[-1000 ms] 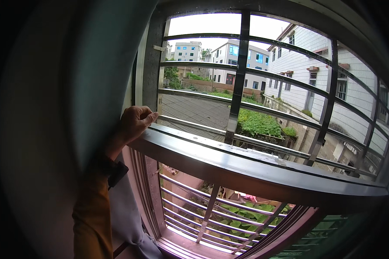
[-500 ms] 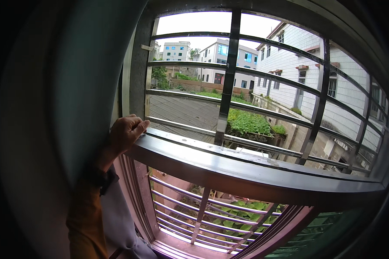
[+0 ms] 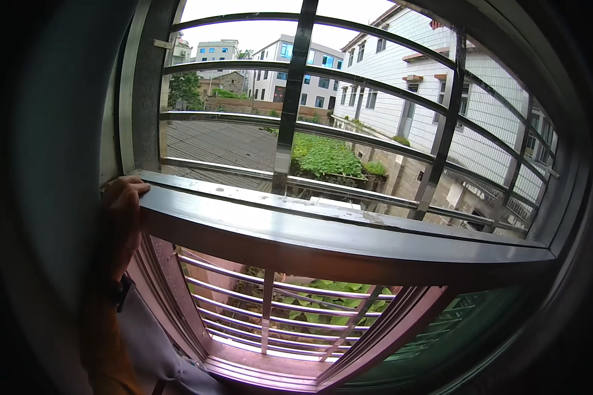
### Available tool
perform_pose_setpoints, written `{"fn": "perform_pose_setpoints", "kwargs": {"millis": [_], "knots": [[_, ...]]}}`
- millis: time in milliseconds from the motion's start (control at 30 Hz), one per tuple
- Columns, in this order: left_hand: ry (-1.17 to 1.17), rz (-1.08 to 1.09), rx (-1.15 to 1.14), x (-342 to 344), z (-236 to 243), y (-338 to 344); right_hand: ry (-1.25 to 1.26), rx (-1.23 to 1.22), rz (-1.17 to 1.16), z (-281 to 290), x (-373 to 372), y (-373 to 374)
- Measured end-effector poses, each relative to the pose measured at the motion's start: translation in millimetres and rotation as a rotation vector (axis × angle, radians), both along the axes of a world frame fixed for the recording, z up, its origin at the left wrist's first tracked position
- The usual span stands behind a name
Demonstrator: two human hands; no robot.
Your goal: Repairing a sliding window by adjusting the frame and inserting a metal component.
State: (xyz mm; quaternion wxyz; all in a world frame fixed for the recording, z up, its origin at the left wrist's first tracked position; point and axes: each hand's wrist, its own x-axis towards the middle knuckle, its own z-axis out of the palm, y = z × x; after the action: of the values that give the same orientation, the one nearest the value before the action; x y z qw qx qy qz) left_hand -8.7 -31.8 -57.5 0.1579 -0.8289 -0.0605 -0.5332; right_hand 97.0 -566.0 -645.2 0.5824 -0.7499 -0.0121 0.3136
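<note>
My left hand [image 3: 122, 207] rests at the left end of a broad metal window crossbar [image 3: 296, 232], its fingers curled over the bar's upper edge. A dark band circles the wrist, and a brown sleeve covers the forearm. Part of the hand lies in shadow against the dark wall [image 3: 62, 164]. The crossbar's top face is bright and flecked with dirt. My right hand is out of view.
Metal security bars [image 3: 286, 99] stand outside the upper opening, with more bars [image 3: 244, 299] behind the lower one. A greenish glass pane [image 3: 415, 336] fills the lower right. Light grey cloth [image 3: 148, 342] hangs beneath my forearm. Plants, a roof and buildings lie outside.
The view has shifted, so the window and my left hand appear farther left and higher. The hand stays at the crossbar's left end.
</note>
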Motion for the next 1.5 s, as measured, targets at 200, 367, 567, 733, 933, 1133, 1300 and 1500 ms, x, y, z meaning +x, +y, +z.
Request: {"fn": "perform_pose_setpoints", "kwargs": {"millis": [200,367,567,733,933,1133,1300,1500], "knots": [[-0.152,-0.145,-0.181,-5.7,-19.2,4.9,0.014,0.022,-0.094,0.1,-18.6,-12.4],[-0.163,-0.244,-0.259,1.5,-21.3,-3.1,0.033,0.035,-0.194,-3.0,-40.9,-24.8],[-0.133,-0.212,-0.293,-4.7,-18.6,-5.9,0.071,0.070,-0.283,-14.1,-60.3,-35.5],[-0.130,-0.190,-0.280,1.1,-24.6,4.3,0.053,0.106,-0.343,-8.5,-72.5,-37.8],[-0.139,-0.185,-0.304,2.4,-30.1,17.5,0.037,0.083,-0.375,14.0,-65.1,-30.7],[-0.111,-0.204,-0.319,-2.3,-24.4,8.3,-0.188,0.276,-0.412,70.2,-60.2,-23.1],[-0.173,-0.272,-0.332,5.2,-29.0,12.5,-0.353,0.239,-0.600,183.6,-57.5,-0.9],[-0.199,-0.230,-0.250,3.8,-33.8,31.1,-0.679,0.402,-0.736,307.9,-2.5,-2.4]]}}
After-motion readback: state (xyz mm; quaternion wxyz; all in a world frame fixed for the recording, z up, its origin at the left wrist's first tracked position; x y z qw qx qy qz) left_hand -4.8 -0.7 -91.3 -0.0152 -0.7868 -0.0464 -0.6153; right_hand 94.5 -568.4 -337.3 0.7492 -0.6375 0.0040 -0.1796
